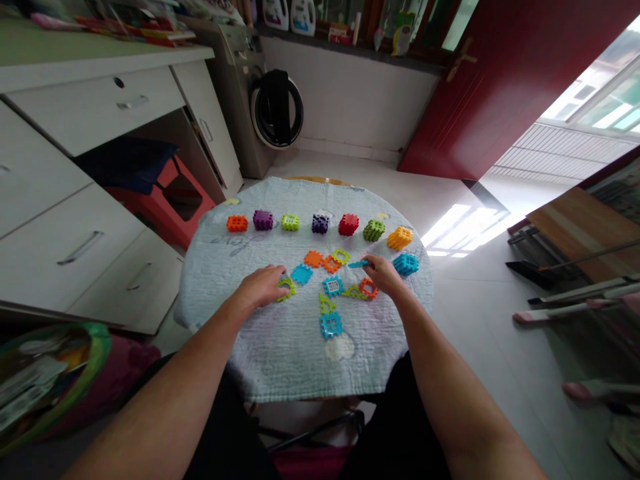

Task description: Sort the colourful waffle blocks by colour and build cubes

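Observation:
Closed on a blue piece (358, 264), my right hand (381, 273) is just left of a blue stack (406, 264). My left hand (270, 285) has its fingers on a lime-green frame piece (287, 289); whether it grips the piece is hard to make out. Between the hands lie a flat blue piece (302, 274), two orange pieces (313, 259) (331, 265), a lime-green square (341, 256) and a blue window piece (333, 286). Green triangular pieces (327, 305) (354, 291), an orange-red frame (369, 288) and another blue window piece (331, 325) are nearer me.
Along the far part of the cloth-covered round table (280, 367) stand several stacks, among them orange (237, 223), purple (263, 220), red (349, 224) and yellow (400, 238). A red stool (190, 207) and a washing machine (240, 87) are beyond, to the left.

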The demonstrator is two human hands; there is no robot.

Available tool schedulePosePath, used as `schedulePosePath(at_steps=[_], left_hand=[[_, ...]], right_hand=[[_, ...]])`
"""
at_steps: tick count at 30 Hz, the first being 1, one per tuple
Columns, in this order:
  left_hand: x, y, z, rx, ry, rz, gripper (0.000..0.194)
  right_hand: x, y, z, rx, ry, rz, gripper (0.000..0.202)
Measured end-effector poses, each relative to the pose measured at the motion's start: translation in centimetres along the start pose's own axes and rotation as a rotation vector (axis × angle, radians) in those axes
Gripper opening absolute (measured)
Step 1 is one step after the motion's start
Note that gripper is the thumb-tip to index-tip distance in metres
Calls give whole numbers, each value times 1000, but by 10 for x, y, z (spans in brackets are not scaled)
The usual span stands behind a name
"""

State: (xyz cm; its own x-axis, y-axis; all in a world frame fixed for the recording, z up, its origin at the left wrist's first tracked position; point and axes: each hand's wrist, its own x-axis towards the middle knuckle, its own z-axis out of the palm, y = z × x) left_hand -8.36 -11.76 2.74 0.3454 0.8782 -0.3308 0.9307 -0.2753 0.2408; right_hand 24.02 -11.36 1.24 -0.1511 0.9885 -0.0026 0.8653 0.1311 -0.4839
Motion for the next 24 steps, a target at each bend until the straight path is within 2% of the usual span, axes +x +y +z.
schedulePosePath(at_steps=[8, 10, 12, 14, 17, 20, 24], left_hand=[[3, -4, 3, -30, 26, -2, 44], [3, -4, 4, -31, 20, -3, 45], [3, -4, 4, -28, 9, -4, 46], [3, -4, 3, -21, 0, -5, 47], [2, -3, 3, -18, 0, -20, 47], [2, -3, 3, -20, 3, -31, 47], [2, -3, 2, -14, 5, -22, 47]], right_hand=[[21, 7, 9, -89, -144, 153, 17], [20, 10, 12, -133, -100, 225, 21], [18, 11, 14, -186, -20, 266, 33], [15, 8, 16, -240, 32, 254, 45], [12, -1, 22, -281, 5, 207, 56], [12, -9, 28, -293, -23, 244, 52], [10, -18, 27, -283, 22, 226, 47]])
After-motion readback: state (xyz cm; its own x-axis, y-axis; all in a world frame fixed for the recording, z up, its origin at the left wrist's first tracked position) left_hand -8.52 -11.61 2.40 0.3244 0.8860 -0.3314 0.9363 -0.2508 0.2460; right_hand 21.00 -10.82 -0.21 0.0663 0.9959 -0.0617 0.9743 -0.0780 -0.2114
